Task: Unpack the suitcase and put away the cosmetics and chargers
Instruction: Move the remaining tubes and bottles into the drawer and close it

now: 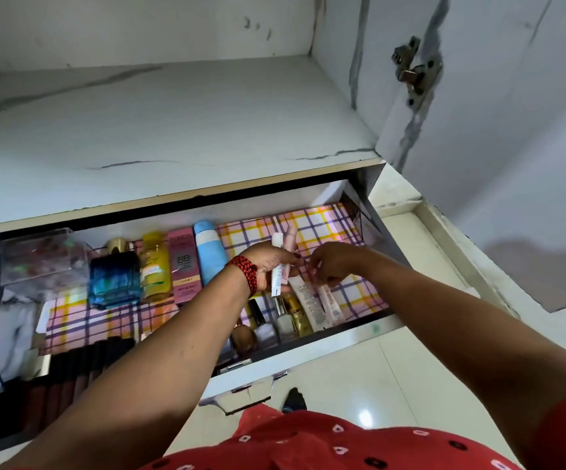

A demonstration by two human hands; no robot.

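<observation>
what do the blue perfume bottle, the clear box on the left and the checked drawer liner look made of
The blue bottle is likely glass: glossy, see-through, with a gold metallic-looking cap. The clear box is probably hard plastic or acrylic: transparent with sharp bright edges. The checked liner looks like paper or thin plastic sheet, flat with slight sheen; cannot tell which.

Both bare arms reach over the open drawer (359, 337). The left hand (274, 266), red thread (246, 270) on its wrist, grips a white tube (277, 269); the right hand (330, 266), fingers curled, pinches a pale tube (329, 301) by its end.
</observation>
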